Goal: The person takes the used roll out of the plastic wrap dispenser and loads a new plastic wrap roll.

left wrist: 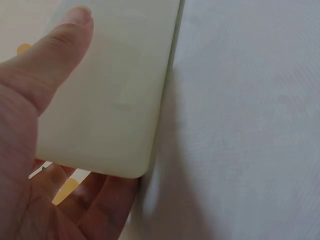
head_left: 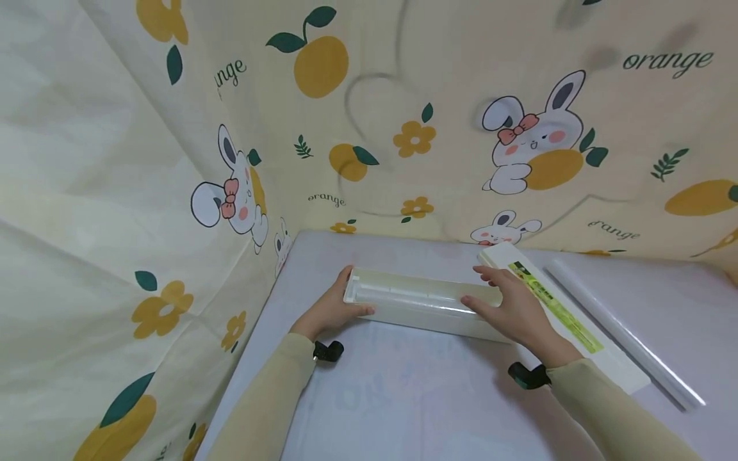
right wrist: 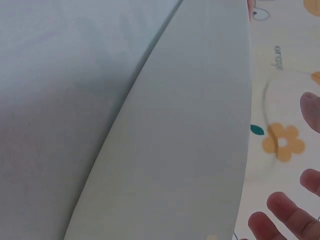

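Note:
A long cream plastic box [head_left: 429,322] with a clear curved cover, like a cling film dispenser, lies crosswise on the table. My left hand [head_left: 330,312] grips its left end. In the left wrist view the thumb [left wrist: 60,55] presses the box's smooth face [left wrist: 115,100] while the fingers wrap round its end. Over the box's right end is my right hand [head_left: 519,314], thumb and fingers spread. The right wrist view shows its fingertips [right wrist: 287,215] apart from the box's pale side [right wrist: 185,125].
A flat white carton [head_left: 623,368] with a green label strip [head_left: 556,307] lies slanted at the right, partly behind my right hand. Alongside it rests a long, shiny clear roll [head_left: 628,336]. The patterned curtain [head_left: 375,96] rises at the table's back and left edges.

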{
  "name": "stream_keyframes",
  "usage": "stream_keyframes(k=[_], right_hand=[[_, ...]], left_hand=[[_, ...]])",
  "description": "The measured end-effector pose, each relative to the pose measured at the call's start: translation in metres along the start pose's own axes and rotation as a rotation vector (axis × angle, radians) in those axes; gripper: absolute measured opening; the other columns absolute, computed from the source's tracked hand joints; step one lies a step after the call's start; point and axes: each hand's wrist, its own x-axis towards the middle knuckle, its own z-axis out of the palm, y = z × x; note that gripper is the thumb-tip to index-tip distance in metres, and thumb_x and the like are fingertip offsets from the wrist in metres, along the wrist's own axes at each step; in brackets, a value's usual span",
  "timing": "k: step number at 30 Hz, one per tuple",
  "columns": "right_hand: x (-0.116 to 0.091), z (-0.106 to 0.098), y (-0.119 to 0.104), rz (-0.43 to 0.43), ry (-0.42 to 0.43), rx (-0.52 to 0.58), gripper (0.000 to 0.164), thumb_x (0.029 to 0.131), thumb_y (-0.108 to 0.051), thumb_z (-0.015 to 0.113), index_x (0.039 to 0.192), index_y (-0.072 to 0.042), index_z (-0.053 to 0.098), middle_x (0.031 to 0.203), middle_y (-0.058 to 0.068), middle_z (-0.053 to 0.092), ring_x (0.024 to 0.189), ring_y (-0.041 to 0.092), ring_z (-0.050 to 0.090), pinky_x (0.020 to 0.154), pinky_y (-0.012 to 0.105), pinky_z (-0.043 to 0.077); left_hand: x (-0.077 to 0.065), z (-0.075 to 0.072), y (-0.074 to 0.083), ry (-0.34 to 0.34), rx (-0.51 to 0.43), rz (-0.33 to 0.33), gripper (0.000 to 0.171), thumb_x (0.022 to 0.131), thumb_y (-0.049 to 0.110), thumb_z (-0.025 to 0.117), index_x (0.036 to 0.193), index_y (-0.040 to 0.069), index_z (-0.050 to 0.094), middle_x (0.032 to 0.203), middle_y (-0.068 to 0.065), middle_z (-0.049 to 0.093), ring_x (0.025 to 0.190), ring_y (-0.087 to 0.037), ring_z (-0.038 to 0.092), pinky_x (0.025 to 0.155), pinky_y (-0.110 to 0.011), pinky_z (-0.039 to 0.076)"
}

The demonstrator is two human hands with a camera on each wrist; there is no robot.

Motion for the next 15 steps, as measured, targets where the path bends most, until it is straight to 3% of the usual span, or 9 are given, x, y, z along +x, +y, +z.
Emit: stream_keyframes(k=[15], right_hand=[[0.0096,0.0103,0.0033,0.064,-0.188,0.074,0.069,0.081,-0.060,0.068,0.135,-0.020,0.055,0.120,0.007,0.062,0.108,0.028,0.056,0.087,0.049,0.047]], left_hand=[[0.0003,0.0001,-0.0022,0.006,0.002,0.004,0.117,0.066,0.055,0.084,0.153,0.026,0.012,0.139,0.002,0.042,0.120,-0.020,0.045,0.105,-0.052,0.032]])
